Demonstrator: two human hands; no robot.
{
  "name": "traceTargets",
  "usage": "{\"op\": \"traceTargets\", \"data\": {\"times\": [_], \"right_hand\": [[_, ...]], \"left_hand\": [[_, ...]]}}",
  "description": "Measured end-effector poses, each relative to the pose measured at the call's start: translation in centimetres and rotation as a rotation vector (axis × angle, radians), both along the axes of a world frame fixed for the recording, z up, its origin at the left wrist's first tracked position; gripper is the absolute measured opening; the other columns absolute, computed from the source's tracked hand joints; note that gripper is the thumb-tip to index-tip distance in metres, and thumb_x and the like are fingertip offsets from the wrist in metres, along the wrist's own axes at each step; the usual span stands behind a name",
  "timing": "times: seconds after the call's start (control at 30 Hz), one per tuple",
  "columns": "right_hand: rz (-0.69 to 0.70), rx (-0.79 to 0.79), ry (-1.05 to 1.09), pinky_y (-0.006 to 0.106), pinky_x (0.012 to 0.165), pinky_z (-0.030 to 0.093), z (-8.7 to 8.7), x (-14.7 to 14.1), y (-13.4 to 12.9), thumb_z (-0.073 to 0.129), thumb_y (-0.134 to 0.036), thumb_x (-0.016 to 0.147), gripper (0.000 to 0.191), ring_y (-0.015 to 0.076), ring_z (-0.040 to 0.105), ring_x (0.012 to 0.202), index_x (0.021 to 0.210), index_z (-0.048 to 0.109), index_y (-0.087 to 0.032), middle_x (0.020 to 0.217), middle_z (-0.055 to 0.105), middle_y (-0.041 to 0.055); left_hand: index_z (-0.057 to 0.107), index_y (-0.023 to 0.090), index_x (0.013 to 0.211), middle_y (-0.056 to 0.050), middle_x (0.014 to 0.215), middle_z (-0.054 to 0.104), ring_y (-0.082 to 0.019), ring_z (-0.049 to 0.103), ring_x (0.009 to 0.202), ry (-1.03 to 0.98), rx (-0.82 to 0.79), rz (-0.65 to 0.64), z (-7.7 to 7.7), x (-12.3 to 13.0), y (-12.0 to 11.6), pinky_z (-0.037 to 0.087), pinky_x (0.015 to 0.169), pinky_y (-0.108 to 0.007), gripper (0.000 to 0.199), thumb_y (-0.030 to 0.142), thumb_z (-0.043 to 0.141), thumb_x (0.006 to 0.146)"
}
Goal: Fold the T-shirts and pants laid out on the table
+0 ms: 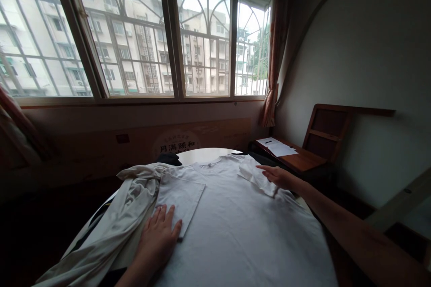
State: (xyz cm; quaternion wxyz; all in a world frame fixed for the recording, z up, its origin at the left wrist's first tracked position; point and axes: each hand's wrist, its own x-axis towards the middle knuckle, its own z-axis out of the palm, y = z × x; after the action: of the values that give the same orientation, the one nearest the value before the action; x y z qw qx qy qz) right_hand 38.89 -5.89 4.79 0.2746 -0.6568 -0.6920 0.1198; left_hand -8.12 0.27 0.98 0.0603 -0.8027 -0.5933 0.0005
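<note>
Plain white shirt [232,215], pale greyish-beige cloth [136,202], orange-red curtain [270,107], reddish-brown chair [328,124], tan panel [225,131] with black characters [177,146]

Lg. dark characters 月满颐和 [177,147] stand on the long tan panel [143,141] (smaller arc of chars. above, too tiny to read); line below partly hidden.

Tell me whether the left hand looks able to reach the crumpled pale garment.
Probably yes: the left hand lies palm-down by the edge of the white sleeve, right next to the crumpled pale garment, with nothing visible blocking it.
</note>
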Motion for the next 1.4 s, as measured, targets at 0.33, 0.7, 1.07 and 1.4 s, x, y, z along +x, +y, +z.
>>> {"op": "traceTargets", "data": {"times": [0.33, 0.7, 1.07, 1.4], "right_hand": [[0.01, 0.18, -0.033, 0.039, 0.104, 0.048, -2.4, 1.4, -4.5, 0.055, -0.015, 0.079, 0.057, 0.0248, 0.063, 0.115, 0.135, 0.063, -0.02, 0.127, 0.067, 0.0107], [0.029, 0.144, -0.189, 0.041, 0.103, 0.05, -3.6, -1.1, -5.4, 0.062, -0.019, 0.079, 0.042, 0.0273, 0.066, 0.116, 0.118, 0.075, -0.029, 0.126, 0.071, 0.0073], [-0.034, 0.163, -0.094, 0.039, 0.094, 0.054, -3.7, -0.3, -4.6, 0.057, -0.026, 0.09, 0.028, 0.0263, 0.069, 0.105, 0.109, 0.078, -0.027, 0.112, 0.076, 0.0061], [0.095, 0.211, -0.059, 0.039, 0.096, 0.053, -3.4, 0.6, -5.0, 0.058, -0.023, 0.089, 0.031, 0.0259, 0.069, 0.105, 0.114, 0.076, -0.024, 0.113, 0.075, 0.0087]], "left_hand": [[0.047, 0.014, 0.149, -0.019, 0.159, 0.037, -0.035, 0.031, 0.148, 0.035, 0.152, -0.039, 0.9, 0.7, -1.2, 0.025, 0.117, -0.054, 0.059, 0.033, 0.044, 0.094], [0.07, 0.022, 0.121, -0.011, 0.117, 0.072, -0.027, 0.064, 0.111, -0.361, -0.117, -0.338, 5.4, 16.6, 3.0, 0.045, 0.098, -0.039, 0.038, 0.017, 0.048, 0.09], [0.076, 0.01, 0.108, -0.012, 0.094, 0.077, -0.021, 0.07, 0.091, -0.714, -0.349, -0.274, 3.0, 27.4, 8.8, 0.05, 0.082, -0.026, 0.031, 0.017, 0.054, 0.087], [0.077, 0.009, 0.1, -0.013, 0.089, 0.075, -0.022, 0.069, 0.088, -0.657, -0.272, -0.236, 3.8, 25.0, 9.9, 0.05, 0.079, -0.028, 0.03, 0.02, 0.051, 0.09]]}}
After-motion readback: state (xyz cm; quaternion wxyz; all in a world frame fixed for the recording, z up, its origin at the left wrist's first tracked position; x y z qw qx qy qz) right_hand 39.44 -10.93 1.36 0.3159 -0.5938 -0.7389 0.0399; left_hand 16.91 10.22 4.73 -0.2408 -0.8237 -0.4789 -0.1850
